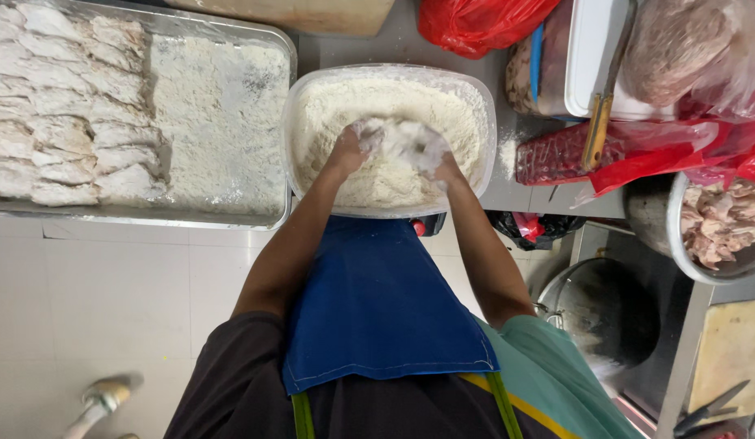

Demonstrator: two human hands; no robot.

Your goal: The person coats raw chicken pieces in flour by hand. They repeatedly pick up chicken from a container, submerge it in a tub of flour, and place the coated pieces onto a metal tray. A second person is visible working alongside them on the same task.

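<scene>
A clear plastic tub [485, 106] full of white flour stands in front of me. Both my hands are down in it. My left hand [355, 148] and my right hand [433, 156] are caked in flour and pressed together around a floured piece of meat [398, 138], which is mostly hidden by the coating. To the left, a metal tray [282, 49] holds several floured meat pieces [65, 106] in rows on its left half and loose flour [219, 122] on its right half.
At the right a metal bowl [686, 256] holds raw meat pieces [723, 219]. Red plastic bags [475, 24], a white container [593, 49] and a knife [598, 114] crowd the back right. A dark pot [597, 313] sits low right. Pale tiled floor lies at the left.
</scene>
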